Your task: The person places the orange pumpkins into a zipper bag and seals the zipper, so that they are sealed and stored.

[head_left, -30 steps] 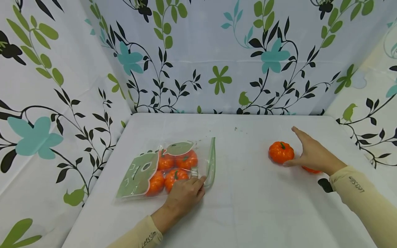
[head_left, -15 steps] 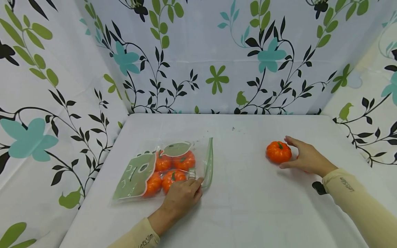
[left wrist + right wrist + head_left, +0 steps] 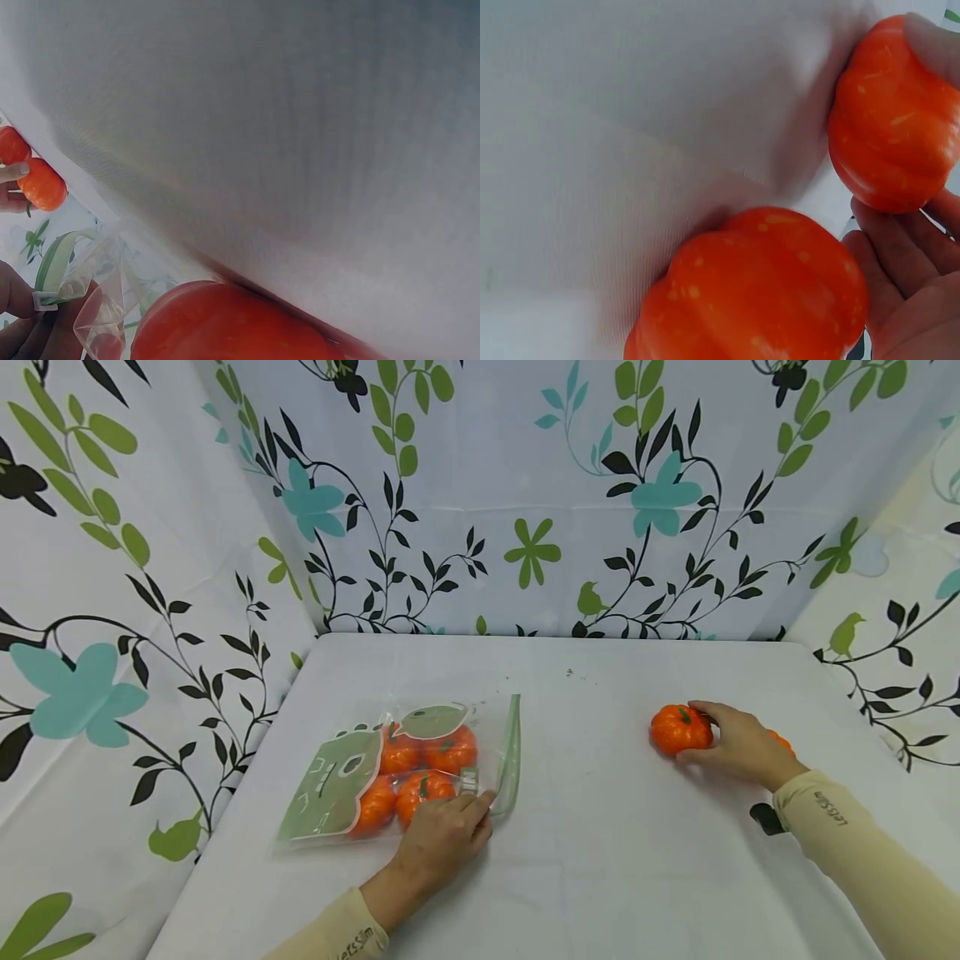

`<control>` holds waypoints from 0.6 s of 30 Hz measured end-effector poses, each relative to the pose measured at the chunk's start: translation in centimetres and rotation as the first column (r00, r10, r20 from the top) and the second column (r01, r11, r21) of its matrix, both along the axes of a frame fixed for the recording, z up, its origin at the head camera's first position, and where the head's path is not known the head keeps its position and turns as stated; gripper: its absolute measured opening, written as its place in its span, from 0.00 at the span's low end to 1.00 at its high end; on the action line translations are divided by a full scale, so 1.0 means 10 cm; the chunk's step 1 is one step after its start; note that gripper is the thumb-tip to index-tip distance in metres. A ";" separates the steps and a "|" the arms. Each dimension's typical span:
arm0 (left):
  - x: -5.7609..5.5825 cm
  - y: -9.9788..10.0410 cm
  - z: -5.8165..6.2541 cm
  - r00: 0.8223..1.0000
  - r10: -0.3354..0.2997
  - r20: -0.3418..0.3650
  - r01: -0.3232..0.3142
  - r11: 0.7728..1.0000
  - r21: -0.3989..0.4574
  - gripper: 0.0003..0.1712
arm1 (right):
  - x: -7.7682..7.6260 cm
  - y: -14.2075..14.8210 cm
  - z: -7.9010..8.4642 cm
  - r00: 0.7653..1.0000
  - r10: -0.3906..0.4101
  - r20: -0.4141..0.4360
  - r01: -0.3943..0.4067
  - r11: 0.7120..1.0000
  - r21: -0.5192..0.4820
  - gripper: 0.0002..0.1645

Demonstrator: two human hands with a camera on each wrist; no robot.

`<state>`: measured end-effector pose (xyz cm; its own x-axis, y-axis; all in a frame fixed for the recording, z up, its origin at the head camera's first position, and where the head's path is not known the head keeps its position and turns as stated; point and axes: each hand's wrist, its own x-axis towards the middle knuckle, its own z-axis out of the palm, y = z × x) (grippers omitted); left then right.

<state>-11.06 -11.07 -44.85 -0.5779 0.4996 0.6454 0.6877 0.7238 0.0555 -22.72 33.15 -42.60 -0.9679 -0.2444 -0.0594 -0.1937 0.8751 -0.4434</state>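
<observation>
On the counter [image 3: 600,843]: orange pumpkin [image 3: 678,732] sat gripped between thumb and fingers [image 3: 907,255] of right hand [image 3: 738,745].
Green bag [image 3: 322,793]: held four pumpkins [image 3: 450,747], the left hand [image 3: 442,839] pinching its edge.

A white, cloth-covered tabletop [image 3: 585,860] with rounded far corners is laid flat, and faint creases are seen in its cloth toward 6 o'clock. Between 9 and 10 o'clock, a clear plastic bag printed with a green cartoon creature [image 3: 352,781] is laid on its side, its green closure strip [image 3: 512,756] turned to 3 o'clock. At 2 o'clock, a glossy, ribbed, orange pumpkin with a green stem [image 3: 681,731] is set down. Farther toward 3 o'clock, apart from it, a second ribbed orange pumpkin [image 3: 782,742] is placed, mostly hidden in the head view. Small dark specks [image 3: 570,673] are scattered near 12 o'clock.
</observation>
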 end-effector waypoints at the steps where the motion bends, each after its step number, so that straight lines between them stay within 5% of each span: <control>1: 0.00 0.00 0.00 1.000 0.001 0.001 -0.001 1.000 0.000 0.19 | 0.00 -0.01 -0.01 1.000 0.001 -0.006 -0.001 1.000 0.000 0.61; 18: 0.02 0.00 0.02 1.000 0.016 0.025 -0.016 1.000 -0.006 0.19 | 0.22 -0.70 0.22 0.993 0.115 -0.024 -0.117 0.988 -0.102 0.53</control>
<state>-10.90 -11.03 -44.69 -0.6022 0.4936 0.6275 0.6742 0.7353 0.0686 -20.56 26.15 -40.41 -0.9333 -0.3590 -0.0109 -0.3001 0.7959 -0.5258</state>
